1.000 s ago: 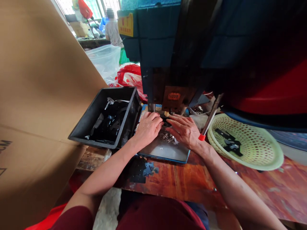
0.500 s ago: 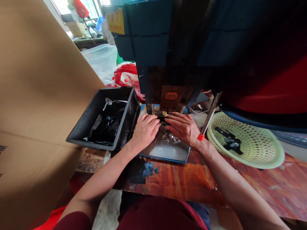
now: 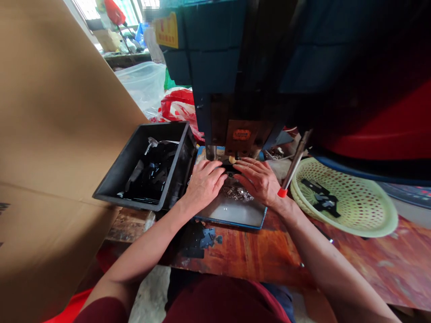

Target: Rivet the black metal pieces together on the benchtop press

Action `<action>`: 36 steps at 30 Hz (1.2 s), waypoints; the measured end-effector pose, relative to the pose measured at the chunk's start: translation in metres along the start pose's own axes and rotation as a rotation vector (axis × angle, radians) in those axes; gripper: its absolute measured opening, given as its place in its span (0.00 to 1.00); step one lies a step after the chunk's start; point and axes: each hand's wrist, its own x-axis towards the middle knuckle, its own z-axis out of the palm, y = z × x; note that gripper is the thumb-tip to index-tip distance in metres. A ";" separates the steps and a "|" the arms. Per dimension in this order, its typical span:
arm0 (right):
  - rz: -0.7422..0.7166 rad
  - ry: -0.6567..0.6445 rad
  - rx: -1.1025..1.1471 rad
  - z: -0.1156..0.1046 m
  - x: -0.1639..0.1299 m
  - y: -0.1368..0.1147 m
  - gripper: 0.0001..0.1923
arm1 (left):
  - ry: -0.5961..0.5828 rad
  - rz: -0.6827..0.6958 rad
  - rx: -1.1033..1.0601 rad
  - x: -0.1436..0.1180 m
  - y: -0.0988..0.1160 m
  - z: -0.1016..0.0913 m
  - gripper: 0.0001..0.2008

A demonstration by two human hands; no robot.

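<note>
Under the head of a dark blue press (image 3: 215,67), my two hands meet at a thin black plate (image 3: 229,168), largely covered by fingers. My left hand (image 3: 206,183) grips its left end, fingers together and thumb toward the middle. From the other side, my right hand (image 3: 257,180) has its fingertips closed on the right end. Small shiny metal scraps (image 3: 237,194) lie just below the fingers in a shallow blue-rimmed tray (image 3: 232,223). The plate's underside is hidden.
A black bin (image 3: 158,207) of dark flat pieces stands left, beside a big cardboard sheet (image 3: 50,134). On the right, a pale green basket (image 3: 367,202) holds a few black plates. A metal lever with a red tip (image 3: 282,193) reaches down near my right wrist. Dark scraps (image 3: 207,238) lie on the wooden table (image 3: 256,251).
Both hands stay at the plate with barely any movement; the fingers shift only slightly. The camera view has moved a little.
</note>
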 end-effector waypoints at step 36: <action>0.277 -0.030 0.274 0.004 0.012 0.008 0.09 | 0.041 -0.252 -0.293 0.008 -0.005 0.012 0.09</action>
